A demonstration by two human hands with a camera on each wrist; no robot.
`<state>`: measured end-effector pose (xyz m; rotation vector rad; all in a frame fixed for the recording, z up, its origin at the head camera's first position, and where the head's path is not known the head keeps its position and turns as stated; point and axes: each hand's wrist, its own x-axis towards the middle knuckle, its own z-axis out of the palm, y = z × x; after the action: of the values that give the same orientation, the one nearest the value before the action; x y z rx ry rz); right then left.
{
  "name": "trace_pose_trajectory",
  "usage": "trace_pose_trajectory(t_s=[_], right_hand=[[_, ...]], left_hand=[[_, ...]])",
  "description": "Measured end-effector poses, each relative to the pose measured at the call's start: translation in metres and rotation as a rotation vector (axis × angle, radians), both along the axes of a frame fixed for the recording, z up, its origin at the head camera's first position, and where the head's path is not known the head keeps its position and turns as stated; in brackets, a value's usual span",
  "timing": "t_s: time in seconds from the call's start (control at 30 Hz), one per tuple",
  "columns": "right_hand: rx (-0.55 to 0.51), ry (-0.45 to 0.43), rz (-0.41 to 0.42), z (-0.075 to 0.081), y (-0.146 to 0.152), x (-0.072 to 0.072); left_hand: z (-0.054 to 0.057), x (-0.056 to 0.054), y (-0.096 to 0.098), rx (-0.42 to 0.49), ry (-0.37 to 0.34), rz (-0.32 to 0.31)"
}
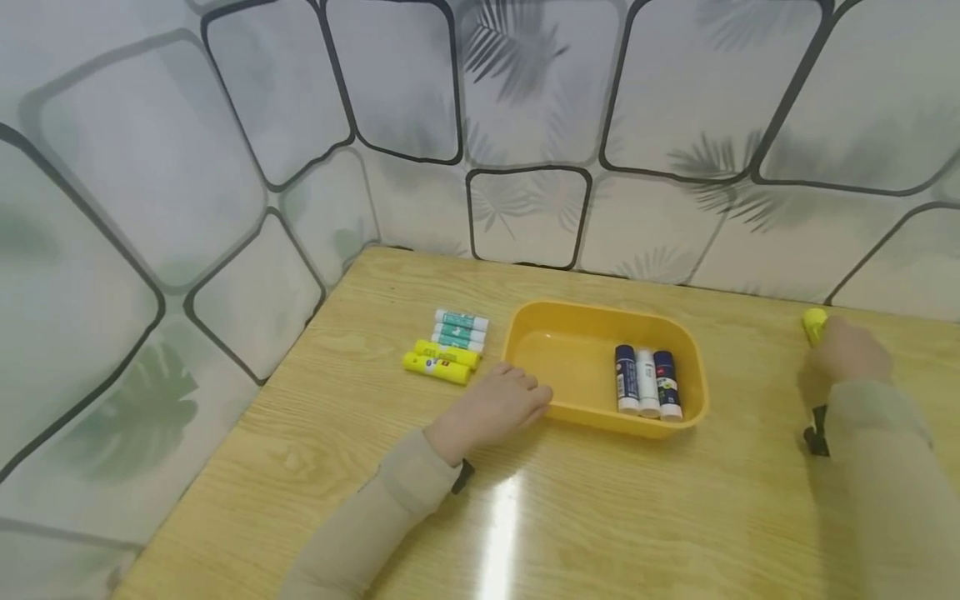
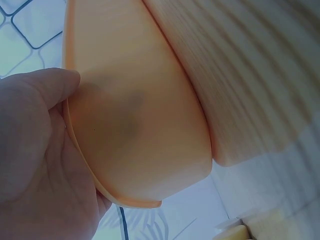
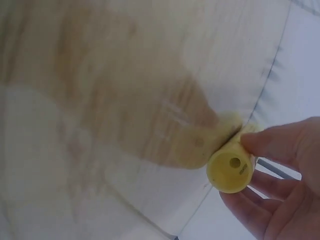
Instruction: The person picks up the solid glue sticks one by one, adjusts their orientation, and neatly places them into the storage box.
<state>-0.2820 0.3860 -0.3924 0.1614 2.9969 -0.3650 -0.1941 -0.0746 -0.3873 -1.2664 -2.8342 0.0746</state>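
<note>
At the near left corner of a yellow plastic basket (image 1: 566, 371), my left hand (image 1: 491, 410) grips the rim. In the left wrist view the thumb lies over the edge of the basket (image 2: 150, 125), with fingers behind its wall. Far to the right, my right hand (image 1: 855, 354) holds a yellow glue stick (image 1: 813, 325). The right wrist view shows the round end of this glue stick (image 3: 230, 170) pinched between thumb and fingers, close over the tabletop. Inside the basket's right side lie two dark blue glue sticks (image 1: 626, 375) and a white one (image 1: 647, 382).
Left of the basket, two yellow glue sticks (image 1: 437, 367) lie side by side on the wooden table (image 1: 600, 508). Just behind them are three smaller green and white glue sticks (image 1: 459, 332). A patterned wall (image 1: 540, 217) borders the table at the back and left.
</note>
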Motion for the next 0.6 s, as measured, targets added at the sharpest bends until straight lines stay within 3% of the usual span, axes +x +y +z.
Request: trace_pose_trajectory(t_s=[0.27, 0.6], right_hand=[[-0.053, -0.153, 0.116, 0.0081, -0.0003, -0.0022], [-0.052, -0.211, 0.16, 0.012, -0.0024, 0.0005]], left_hand=[[0.0003, 0.0003, -0.0001, 0.011, 0.01, -0.007], [0.0006, -0.0004, 0.0017, 0.048, 0.036, -0.017]])
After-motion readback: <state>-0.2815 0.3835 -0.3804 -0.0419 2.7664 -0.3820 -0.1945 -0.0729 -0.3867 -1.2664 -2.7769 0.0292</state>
